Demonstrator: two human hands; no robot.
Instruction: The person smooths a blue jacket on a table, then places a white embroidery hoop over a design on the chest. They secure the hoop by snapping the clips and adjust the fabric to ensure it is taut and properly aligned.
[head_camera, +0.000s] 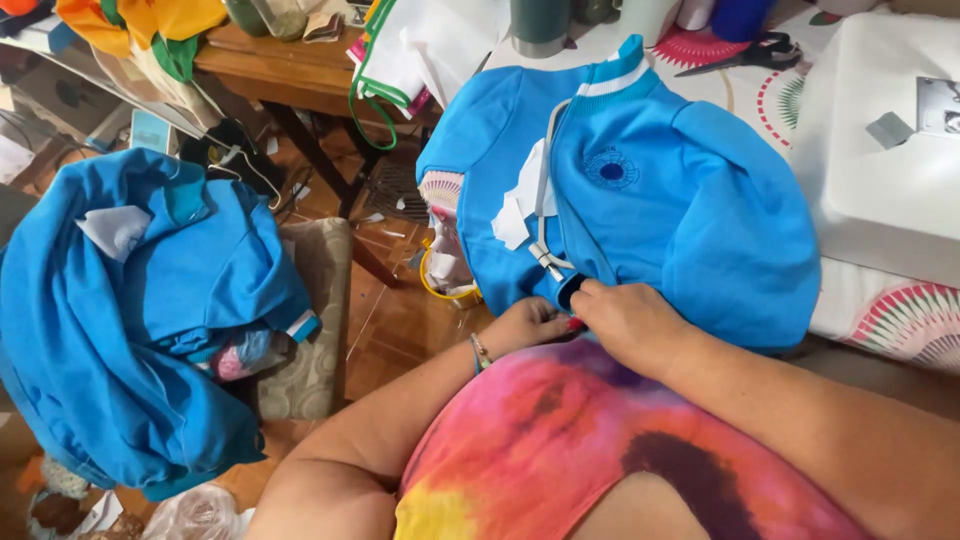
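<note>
A bright blue zip-up jacket (640, 190) with a white-striped collar and a round chest emblem lies across the table edge in front of me. Its grey zipper (545, 200) runs down to the hem, where both hands meet. My left hand (528, 324) pinches the hem just left of the zipper's lower end. My right hand (628, 318) grips the same hem edge right beside it, fingers curled on the blue cloth. White lining (518, 212) shows where the front falls open.
A heap of blue garments (130, 330) covers a cushioned chair (318, 300) at left. A white sewing machine (890, 140) stands at right on a patterned cloth (900, 320). Black scissors (745, 52) and cups lie at the back. A yellow bucket (447, 275) sits on the floor.
</note>
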